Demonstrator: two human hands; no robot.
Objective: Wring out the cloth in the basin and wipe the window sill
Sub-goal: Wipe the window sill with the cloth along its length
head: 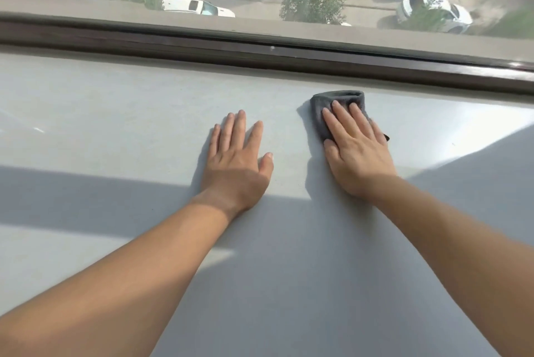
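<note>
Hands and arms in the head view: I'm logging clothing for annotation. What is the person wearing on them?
Nothing visible. Both forearms are bare right to the frame edge, with no sleeves showing. The left hand and right hand have no gloves, and no rings, watch or bracelet show on fingers or wrists.

Both bare forearms reach forward, side by side. The left hand point(237, 163) lies flat, palm down, fingers spread; the right hand point(357, 148) presses down with straight fingers together.
</note>
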